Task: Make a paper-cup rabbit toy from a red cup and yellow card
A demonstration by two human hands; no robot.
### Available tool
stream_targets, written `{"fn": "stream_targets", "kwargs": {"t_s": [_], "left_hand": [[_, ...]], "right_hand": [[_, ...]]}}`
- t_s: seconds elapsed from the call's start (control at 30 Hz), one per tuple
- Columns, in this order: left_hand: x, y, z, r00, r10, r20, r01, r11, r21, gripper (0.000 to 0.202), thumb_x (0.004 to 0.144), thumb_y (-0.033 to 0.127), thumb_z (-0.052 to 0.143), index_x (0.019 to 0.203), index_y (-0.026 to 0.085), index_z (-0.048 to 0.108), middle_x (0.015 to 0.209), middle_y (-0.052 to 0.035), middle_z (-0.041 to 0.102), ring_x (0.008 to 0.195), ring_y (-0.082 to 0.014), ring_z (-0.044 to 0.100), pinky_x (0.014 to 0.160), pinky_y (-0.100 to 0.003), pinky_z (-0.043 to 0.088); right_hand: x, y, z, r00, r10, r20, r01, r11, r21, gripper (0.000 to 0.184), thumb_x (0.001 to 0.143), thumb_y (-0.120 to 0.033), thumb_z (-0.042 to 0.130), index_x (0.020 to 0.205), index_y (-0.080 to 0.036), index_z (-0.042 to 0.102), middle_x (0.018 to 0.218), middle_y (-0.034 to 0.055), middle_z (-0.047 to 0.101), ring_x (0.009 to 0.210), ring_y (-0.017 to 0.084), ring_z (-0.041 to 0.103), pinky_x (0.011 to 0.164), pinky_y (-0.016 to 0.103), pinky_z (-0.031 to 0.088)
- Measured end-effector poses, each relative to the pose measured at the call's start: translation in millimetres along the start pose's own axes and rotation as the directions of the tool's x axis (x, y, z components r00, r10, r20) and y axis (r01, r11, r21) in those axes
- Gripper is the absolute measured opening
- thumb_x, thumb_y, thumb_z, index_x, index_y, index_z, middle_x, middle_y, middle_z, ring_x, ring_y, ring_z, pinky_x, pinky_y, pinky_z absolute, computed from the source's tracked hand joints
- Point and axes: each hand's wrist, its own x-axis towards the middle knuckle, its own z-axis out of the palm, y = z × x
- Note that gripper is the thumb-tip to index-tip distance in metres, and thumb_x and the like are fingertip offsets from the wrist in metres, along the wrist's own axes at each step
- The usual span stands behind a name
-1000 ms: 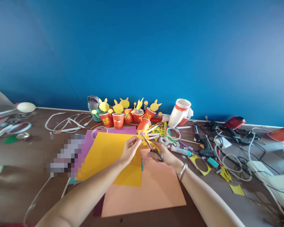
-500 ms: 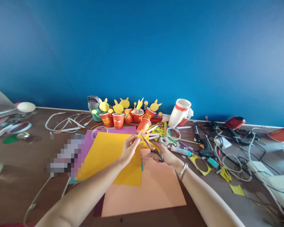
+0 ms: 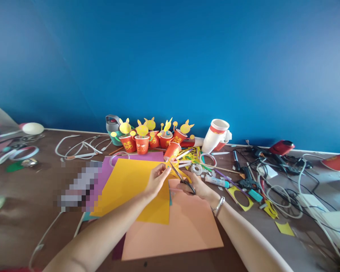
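Observation:
My right hand (image 3: 197,184) is closed around the handles of a pair of scissors (image 3: 179,174), blades pointing up and left. Pinched in the fingers of my left hand (image 3: 158,178) is a small piece of yellow paper (image 3: 170,164), close to the blade tips; its outline is partly hidden by the fingers. Both hands are above a yellow-orange sheet (image 3: 130,185) and a peach sheet (image 3: 172,230). A purple sheet (image 3: 155,156) shows from beneath. Just beyond my hands, a red paper cup (image 3: 172,150) leans over.
Several red cups with yellow rabbit-eared paper heads (image 3: 142,130) stand along the blue wall. Stacked white cups (image 3: 215,136) lean behind yellow scraps and a tape roll (image 3: 197,169). At right lie a glue gun (image 3: 248,180), tangled cables (image 3: 280,194) and a cut-out yellow sheet (image 3: 240,198).
Almost nothing differs. My left hand has shifted slightly to the right, towards the scissors, and the whole view has moved a few pixels.

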Motion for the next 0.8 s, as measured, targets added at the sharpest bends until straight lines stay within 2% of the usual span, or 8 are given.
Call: {"fn": "stream_targets", "kwargs": {"t_s": [0.1,0.27,0.47,0.8], "left_hand": [[-0.3,1.2,0.6,1.000,0.004,0.024,-0.004,1.000,-0.014,0.036,0.074,0.049,0.066,0.061,0.018,0.051,0.058,0.0035,0.043,0.058,-0.0108,0.038,0.056,-0.024,0.032],[0.1,2.1,1.2,0.993,-0.011,0.113,0.013,1.000,-0.011,0.033,0.074,0.047,0.066,0.065,0.017,0.057,0.063,0.0002,0.052,0.065,-0.0145,0.049,0.060,-0.026,0.037],[0.0,1.8,0.6,0.993,-0.002,0.118,0.003,1.000,-0.010,0.032,0.076,0.046,0.065,0.067,0.017,0.056,0.065,0.0006,0.053,0.066,-0.0135,0.049,0.062,-0.025,0.038],[0.0,4.4,0.7,0.997,-0.026,0.078,0.027,1.000,-0.011,0.034,0.072,0.050,0.067,0.065,0.018,0.056,0.062,0.0006,0.053,0.066,-0.0152,0.050,0.060,-0.026,0.038]], "right_hand": [[-0.3,0.4,1.1,1.000,-0.008,0.015,0.008,1.000,-0.014,0.041,0.073,-0.031,0.068,0.109,-0.017,0.054,0.046,-0.0119,0.042,0.038,0.006,0.034,0.038,0.018,0.025],[0.3,1.1,3.2,1.000,-0.005,-0.010,0.005,1.000,0.001,0.049,0.073,-0.030,0.070,0.117,-0.018,0.051,0.048,-0.0112,0.044,0.039,0.006,0.035,0.038,0.017,0.026],[0.5,2.3,1.8,0.998,0.033,-0.045,-0.032,0.999,0.029,0.048,0.069,-0.030,0.073,0.112,-0.020,0.053,0.051,-0.0100,0.045,0.042,0.007,0.036,0.040,0.018,0.027],[-1.4,1.6,1.2,0.996,0.043,-0.078,-0.042,0.999,0.014,0.049,0.067,-0.034,0.075,0.110,-0.020,0.054,0.051,-0.0104,0.043,0.040,0.006,0.034,0.039,0.019,0.026]]}}
